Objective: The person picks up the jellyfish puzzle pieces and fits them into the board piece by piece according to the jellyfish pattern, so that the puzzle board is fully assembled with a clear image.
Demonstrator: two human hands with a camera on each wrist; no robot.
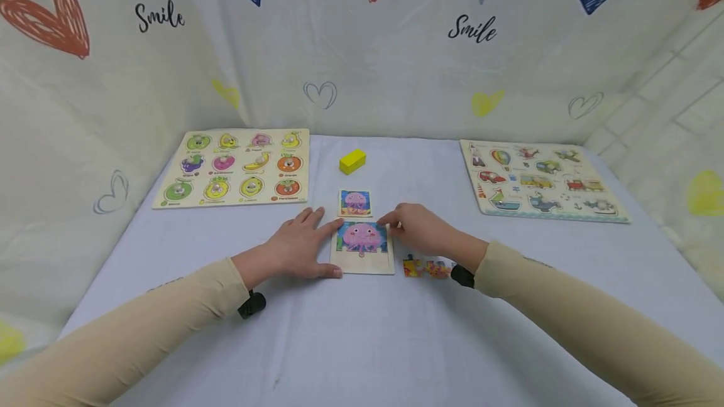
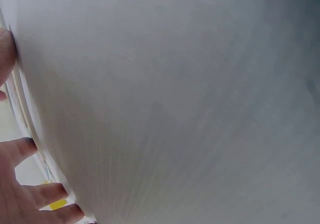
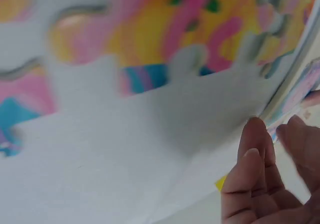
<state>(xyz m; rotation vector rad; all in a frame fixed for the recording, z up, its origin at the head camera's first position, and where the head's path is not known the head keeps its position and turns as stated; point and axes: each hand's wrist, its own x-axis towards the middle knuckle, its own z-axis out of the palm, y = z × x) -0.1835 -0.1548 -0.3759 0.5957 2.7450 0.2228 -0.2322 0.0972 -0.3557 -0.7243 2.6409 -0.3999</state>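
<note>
A small wooden tray puzzle (image 1: 362, 263) lies flat, its upper part filled with a pink jellyfish picture and its bottom strip bare wood. My left hand (image 1: 300, 245) lies spread at its left side, with the thumb at the lower left corner and the index fingertip at the upper left. The right hand (image 1: 421, 229) touches the puzzle's upper right corner with a fingertip, its other fingers bent. Nothing shows between its fingers (image 3: 251, 156) in the right wrist view. Beside and below that hand lie loose orange and pink jigsaw pieces (image 1: 413, 267), seen large in the right wrist view.
Just behind the puzzle lies a smaller jellyfish picture card (image 1: 356, 203). Farther back sits a yellow block (image 1: 353, 161). A fruit puzzle board (image 1: 237, 168) lies at the back left, a vehicle puzzle board (image 1: 543, 178) at the back right. Behind the white table hangs a heart-patterned curtain (image 1: 390, 49).
</note>
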